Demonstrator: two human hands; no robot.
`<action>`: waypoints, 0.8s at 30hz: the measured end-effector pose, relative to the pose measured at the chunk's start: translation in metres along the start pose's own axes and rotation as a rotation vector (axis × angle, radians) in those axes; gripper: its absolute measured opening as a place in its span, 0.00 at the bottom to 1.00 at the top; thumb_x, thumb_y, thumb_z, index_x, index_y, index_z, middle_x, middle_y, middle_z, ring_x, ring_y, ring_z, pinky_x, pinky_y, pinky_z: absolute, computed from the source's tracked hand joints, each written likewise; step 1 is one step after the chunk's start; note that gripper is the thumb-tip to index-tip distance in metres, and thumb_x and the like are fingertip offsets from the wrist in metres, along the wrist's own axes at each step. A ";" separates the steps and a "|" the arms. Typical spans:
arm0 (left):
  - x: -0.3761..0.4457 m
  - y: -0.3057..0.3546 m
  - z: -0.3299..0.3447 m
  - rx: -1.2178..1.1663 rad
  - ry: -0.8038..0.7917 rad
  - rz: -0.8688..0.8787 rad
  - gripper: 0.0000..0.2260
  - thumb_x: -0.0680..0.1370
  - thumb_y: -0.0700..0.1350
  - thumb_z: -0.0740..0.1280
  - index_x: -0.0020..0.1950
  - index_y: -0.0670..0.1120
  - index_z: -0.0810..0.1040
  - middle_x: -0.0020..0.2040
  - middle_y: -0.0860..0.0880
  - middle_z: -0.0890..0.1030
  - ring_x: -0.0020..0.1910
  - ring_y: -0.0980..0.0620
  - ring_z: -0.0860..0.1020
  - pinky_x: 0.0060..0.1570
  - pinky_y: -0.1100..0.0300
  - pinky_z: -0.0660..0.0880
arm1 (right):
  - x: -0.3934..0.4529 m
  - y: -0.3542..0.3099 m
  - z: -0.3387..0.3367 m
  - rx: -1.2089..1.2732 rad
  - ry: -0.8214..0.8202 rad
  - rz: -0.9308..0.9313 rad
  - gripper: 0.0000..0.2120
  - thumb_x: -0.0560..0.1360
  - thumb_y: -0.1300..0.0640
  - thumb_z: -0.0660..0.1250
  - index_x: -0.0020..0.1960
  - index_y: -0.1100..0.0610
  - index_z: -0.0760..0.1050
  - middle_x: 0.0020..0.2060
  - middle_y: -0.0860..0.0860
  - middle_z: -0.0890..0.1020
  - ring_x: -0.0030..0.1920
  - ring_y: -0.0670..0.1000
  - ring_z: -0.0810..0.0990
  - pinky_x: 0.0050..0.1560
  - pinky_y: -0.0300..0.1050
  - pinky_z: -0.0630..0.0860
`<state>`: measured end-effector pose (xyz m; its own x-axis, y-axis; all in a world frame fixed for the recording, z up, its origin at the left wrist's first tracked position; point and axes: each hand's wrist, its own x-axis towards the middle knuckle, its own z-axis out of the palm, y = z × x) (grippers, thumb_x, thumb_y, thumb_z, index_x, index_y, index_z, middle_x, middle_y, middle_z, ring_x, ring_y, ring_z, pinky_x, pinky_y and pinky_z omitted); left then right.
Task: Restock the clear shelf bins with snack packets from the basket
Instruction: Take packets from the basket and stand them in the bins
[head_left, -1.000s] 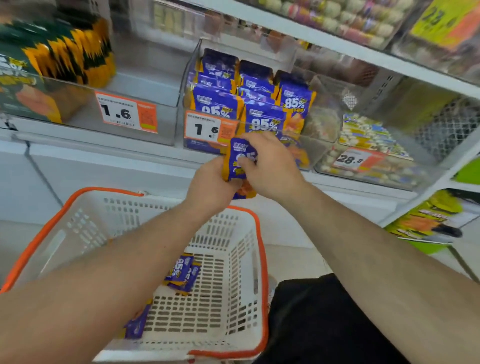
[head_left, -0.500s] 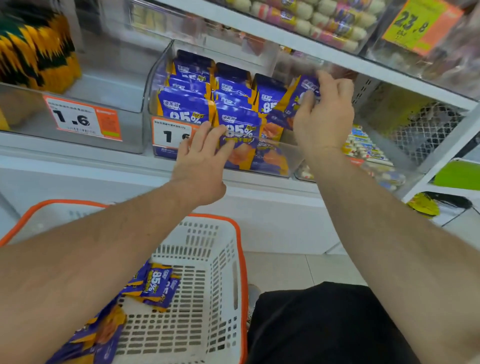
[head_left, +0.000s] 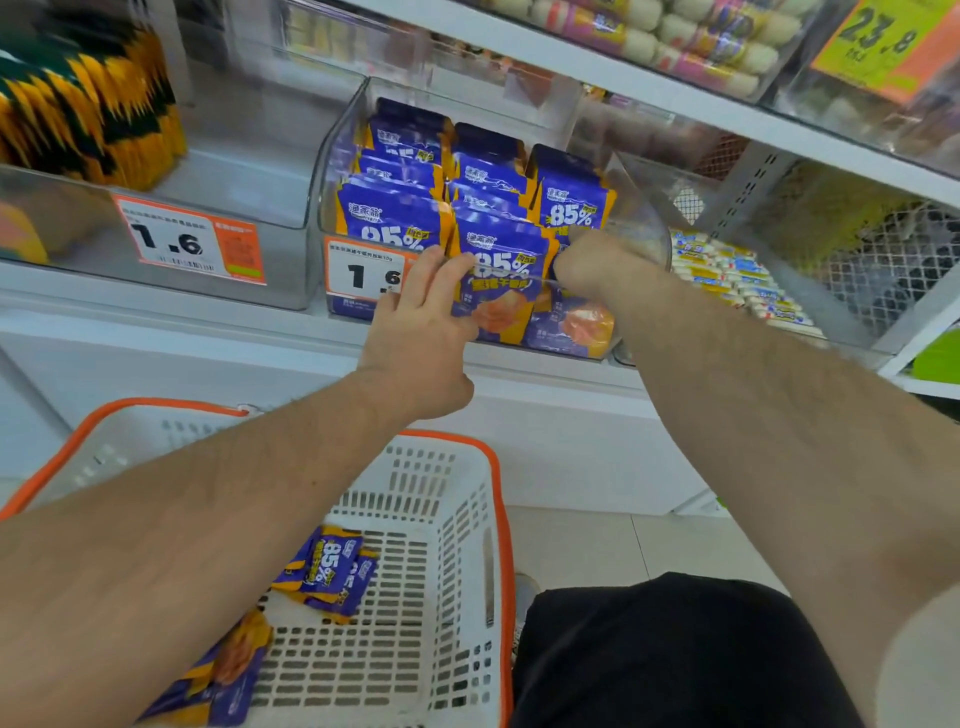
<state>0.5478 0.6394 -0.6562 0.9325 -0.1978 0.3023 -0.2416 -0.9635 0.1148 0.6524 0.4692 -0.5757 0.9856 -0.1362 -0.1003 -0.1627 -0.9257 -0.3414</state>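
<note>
White metal shelf (head_left: 156, 332), middle tier: clear plastic bin (head_left: 343, 156) holding upright blue-and-orange snack packets (head_left: 493, 275) in rows, marked 85%; an orange-and-white price tag reading 1.6 (head_left: 363, 275) on its front. To its left, a second clear bin (head_left: 270, 208) with green-and-yellow packets (head_left: 88, 104) and its own 1.6 tag (head_left: 187, 241). To its right, small white-and-blue wrapped sweets (head_left: 737, 280) before a wire mesh panel (head_left: 883, 270).

Upper tier: pale round sweets (head_left: 675, 36) and a yellow 23.8 tag (head_left: 878, 36).

Left hand (head_left: 421, 332): fingers spread wide, resting on the bin's front. Right hand (head_left: 597, 265): inside the bin beside the front packets; grip cannot be told.

Pale tiled floor (head_left: 623, 545): white slotted plastic basket with orange rim (head_left: 457, 519), more blue packets (head_left: 327, 571) lying loose inside.
</note>
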 end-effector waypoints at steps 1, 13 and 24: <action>0.000 -0.001 0.000 -0.002 0.002 -0.001 0.21 0.70 0.53 0.73 0.63 0.56 0.77 0.79 0.50 0.47 0.78 0.45 0.41 0.70 0.42 0.60 | -0.001 0.000 0.002 -0.004 -0.028 0.010 0.17 0.75 0.55 0.61 0.60 0.60 0.74 0.56 0.54 0.77 0.56 0.58 0.78 0.34 0.38 0.69; -0.019 -0.015 0.016 -0.195 0.093 0.096 0.27 0.69 0.47 0.73 0.68 0.52 0.75 0.81 0.46 0.46 0.79 0.44 0.41 0.73 0.43 0.55 | -0.037 -0.003 0.032 0.008 0.774 -0.205 0.17 0.74 0.56 0.59 0.59 0.58 0.77 0.58 0.59 0.78 0.57 0.60 0.77 0.54 0.49 0.70; -0.141 -0.112 0.108 -0.395 -0.406 -0.310 0.24 0.74 0.45 0.67 0.71 0.50 0.72 0.72 0.50 0.70 0.73 0.48 0.66 0.71 0.49 0.63 | -0.117 -0.035 0.272 -0.268 -0.153 -0.846 0.11 0.71 0.57 0.61 0.48 0.57 0.80 0.43 0.54 0.82 0.46 0.58 0.80 0.44 0.47 0.73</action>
<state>0.4719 0.7555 -0.8134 0.9836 -0.0477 -0.1740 0.0470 -0.8634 0.5024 0.5300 0.6136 -0.8066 0.7506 0.6592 -0.0445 0.6499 -0.7488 -0.1305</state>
